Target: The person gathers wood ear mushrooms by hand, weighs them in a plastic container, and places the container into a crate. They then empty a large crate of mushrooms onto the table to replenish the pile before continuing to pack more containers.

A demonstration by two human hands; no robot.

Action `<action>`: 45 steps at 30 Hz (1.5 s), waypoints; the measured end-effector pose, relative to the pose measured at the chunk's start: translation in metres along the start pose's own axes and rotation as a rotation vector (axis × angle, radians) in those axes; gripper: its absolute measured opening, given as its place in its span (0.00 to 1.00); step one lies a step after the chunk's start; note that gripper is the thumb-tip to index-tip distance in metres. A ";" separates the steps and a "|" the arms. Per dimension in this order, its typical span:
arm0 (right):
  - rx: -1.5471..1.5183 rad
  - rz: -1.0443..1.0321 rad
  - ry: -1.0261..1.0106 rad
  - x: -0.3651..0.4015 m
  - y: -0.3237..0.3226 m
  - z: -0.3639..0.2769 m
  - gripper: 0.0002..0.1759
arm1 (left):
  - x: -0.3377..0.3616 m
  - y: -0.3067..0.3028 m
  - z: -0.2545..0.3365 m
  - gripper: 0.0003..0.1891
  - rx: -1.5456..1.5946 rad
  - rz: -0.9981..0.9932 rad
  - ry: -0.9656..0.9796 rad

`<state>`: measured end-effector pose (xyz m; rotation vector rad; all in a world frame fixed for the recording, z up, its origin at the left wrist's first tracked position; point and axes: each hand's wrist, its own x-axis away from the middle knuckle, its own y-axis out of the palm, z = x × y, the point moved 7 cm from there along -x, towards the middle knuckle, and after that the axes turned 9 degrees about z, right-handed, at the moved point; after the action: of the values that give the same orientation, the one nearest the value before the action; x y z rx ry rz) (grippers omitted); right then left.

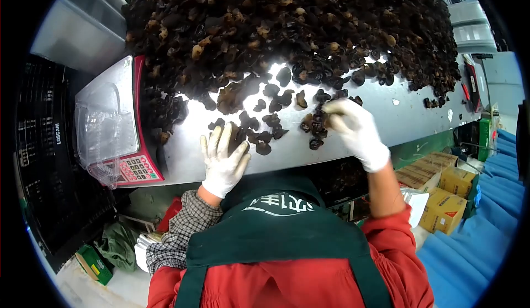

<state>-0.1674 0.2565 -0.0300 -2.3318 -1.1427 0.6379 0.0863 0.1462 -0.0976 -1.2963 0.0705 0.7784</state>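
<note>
Dark brown wood ear mushrooms (263,149) lie loose on a shiny metal table (204,161) in front of me. My left hand (223,161), in a white glove, rests with its fingers spread over a few pieces at the near side. To the right, my right hand (356,134), gloved in white too, has its fingers bent together at a small cluster of wood ears (316,124). It is slightly blurred, and whatever its fingertips hold is hidden. Scattered single pieces lie between the two hands.
A large heap of wood ears (287,26) covers the back of the table. At left stands a red-edged weighing scale (135,167) with a clear plastic container (102,125) against it. Black crates (44,142) are further left; cardboard boxes (441,208) sit below right.
</note>
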 end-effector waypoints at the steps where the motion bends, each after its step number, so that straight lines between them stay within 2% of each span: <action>1: -0.147 -0.068 0.265 0.019 -0.021 0.015 0.08 | -0.001 0.008 -0.002 0.17 -0.001 -0.022 -0.036; 2: 0.158 -0.160 0.143 0.037 -0.048 0.025 0.08 | -0.003 0.009 -0.002 0.16 -0.011 -0.015 -0.023; 3: 0.370 -0.230 0.212 0.060 -0.072 0.039 0.08 | -0.005 0.011 -0.002 0.16 -0.014 -0.007 -0.008; 4: 0.480 -0.376 0.543 0.088 -0.090 0.069 0.11 | -0.005 0.012 0.000 0.15 -0.012 -0.001 0.005; 6: 0.905 -0.173 0.249 0.116 -0.127 0.065 0.13 | -0.014 -0.002 0.006 0.14 0.053 0.067 0.010; 8: 0.565 0.010 0.378 0.119 -0.136 0.062 0.14 | -0.032 -0.022 0.027 0.15 0.221 0.173 0.079; 9: 0.390 0.099 0.439 0.121 -0.137 0.060 0.15 | -0.048 -0.025 0.046 0.17 0.385 0.151 0.163; 12: 0.446 0.178 0.246 0.104 -0.128 0.049 0.14 | -0.062 0.008 0.118 0.16 0.718 -0.038 0.299; 13: 0.393 0.167 0.287 0.105 -0.124 0.049 0.14 | -0.063 0.020 0.137 0.15 0.788 -0.104 0.314; 16: 0.326 0.146 0.305 0.117 -0.120 0.061 0.14 | -0.080 0.016 0.152 0.16 0.869 -0.035 0.269; 18: 0.312 0.165 0.421 0.126 -0.120 0.073 0.15 | -0.087 0.006 0.133 0.16 0.855 0.047 0.178; 21: 0.455 0.239 0.147 0.101 -0.097 0.076 0.20 | -0.084 -0.016 0.075 0.15 0.589 0.199 0.074; 22: 0.496 0.246 0.149 0.084 -0.083 0.072 0.25 | -0.078 -0.020 0.055 0.16 0.458 0.187 0.037; 23: 0.488 0.258 0.156 0.069 -0.066 0.077 0.31 | -0.064 -0.015 0.030 0.19 0.408 0.179 -0.054; 24: 0.486 0.301 0.153 0.054 -0.046 0.083 0.36 | -0.051 -0.011 0.013 0.27 0.296 0.145 -0.071; 25: 0.468 0.368 0.056 0.044 -0.022 0.090 0.38 | -0.042 -0.007 0.003 0.32 0.196 0.120 -0.070; 26: 0.425 0.308 0.070 0.036 0.006 0.083 0.42 | -0.036 -0.003 -0.003 0.37 0.096 0.095 -0.070; 28: 0.316 0.212 -0.047 0.030 0.055 0.055 0.48 | -0.027 0.004 -0.008 0.44 0.103 0.076 -0.128; 30: 0.154 0.196 -0.152 0.027 0.089 0.026 0.46 | -0.022 0.010 -0.007 0.49 0.102 0.063 -0.131; 33: 0.238 0.175 -0.322 0.008 0.091 0.010 0.45 | -0.017 0.002 -0.010 0.51 0.127 0.094 -0.137; 36: 0.331 0.250 -0.261 -0.029 0.062 0.030 0.46 | 0.002 -0.011 -0.034 0.57 0.007 0.061 -0.181; 38: 0.423 0.200 -0.175 -0.045 0.059 0.046 0.46 | 0.011 -0.005 -0.040 0.62 -0.004 -0.005 -0.197; 40: 0.419 0.055 -0.279 -0.031 0.078 0.038 0.44 | 0.011 0.005 -0.038 0.64 0.083 -0.076 -0.233; 42: 0.272 -0.083 -0.345 -0.006 0.095 0.015 0.42 | 0.003 0.010 -0.026 0.66 0.162 -0.077 -0.193; 45: 0.148 -0.081 -0.403 0.018 0.093 -0.005 0.38 | -0.005 0.017 -0.020 0.68 0.163 -0.104 -0.114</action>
<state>-0.0996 0.2190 -0.0844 -2.0755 -1.3010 1.1575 0.0800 0.1275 -0.1153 -1.0910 -0.0242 0.7407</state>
